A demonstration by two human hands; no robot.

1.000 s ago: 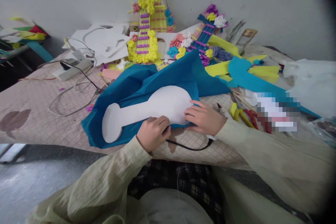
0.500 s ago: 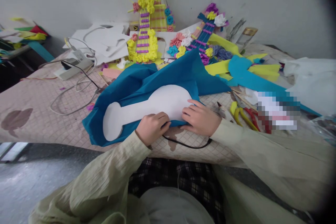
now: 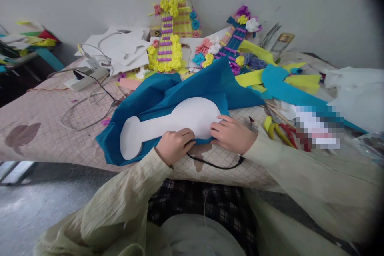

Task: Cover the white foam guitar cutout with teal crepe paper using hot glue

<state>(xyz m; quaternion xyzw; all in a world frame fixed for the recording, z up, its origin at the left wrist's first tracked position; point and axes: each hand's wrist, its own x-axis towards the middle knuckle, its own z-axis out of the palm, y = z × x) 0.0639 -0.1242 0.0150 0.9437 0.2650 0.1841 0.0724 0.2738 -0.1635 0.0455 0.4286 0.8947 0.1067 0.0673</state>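
A white guitar-shaped cutout (image 3: 195, 114) lies on a creased sheet of blue crepe paper (image 3: 207, 80), its narrow end to the left. My left hand (image 3: 175, 145) is closed at the cutout's near edge, its fingertips pinching the blue paper there. On the rounded right end, my right hand (image 3: 234, 134) bends its fingers over the cutout, with the thumb at the blue paper along the near edge. The paper rises in loose folds behind the cutout. A black cord (image 3: 214, 165) with a dark end runs just below both hands.
Decorated paper guitars, one yellow (image 3: 165, 44) and one blue (image 3: 232, 44), lean at the back. On the left are a power strip (image 3: 87, 79) and looped cables. Yellow-handled pliers (image 3: 274, 130), red-handled pliers (image 3: 289, 134) and blue strips (image 3: 303, 94) lie right.
My right hand has shifted slightly right along the cutout's rounded end. The left hand keeps its place at the near edge, and the whole view has moved a little.
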